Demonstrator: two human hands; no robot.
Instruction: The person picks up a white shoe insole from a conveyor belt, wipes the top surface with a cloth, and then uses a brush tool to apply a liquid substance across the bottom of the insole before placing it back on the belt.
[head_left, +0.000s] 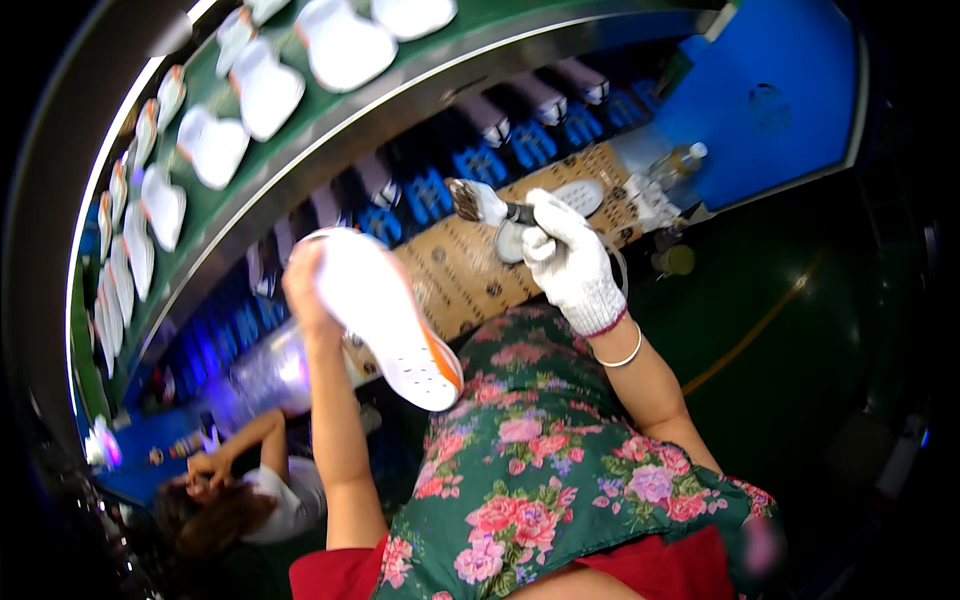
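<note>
Raised at the left centre, a white shoe sole (372, 305) with an orange side edge and small holes at its lower end is gripped by my bare left hand (308, 285). My right hand (574, 268), in a white knit glove, is closed around the dark handle of a brush (487, 204). The brush's bristles, pale and dark at the tip, point left. Brush and sole are apart. Behind the right hand, a flat light-grey perforated sole-shaped piece (580, 196) lies on the cardboard-covered bench (465, 275).
A green conveyor (330, 110) carrying several white-and-orange soles (265, 90) curves along the upper left. Below it stands a row of blue and pinkish shoe-like pieces (425, 193). A clear jar (678, 165) stands by a blue panel (770, 90). Another person (260, 490) is at lower left.
</note>
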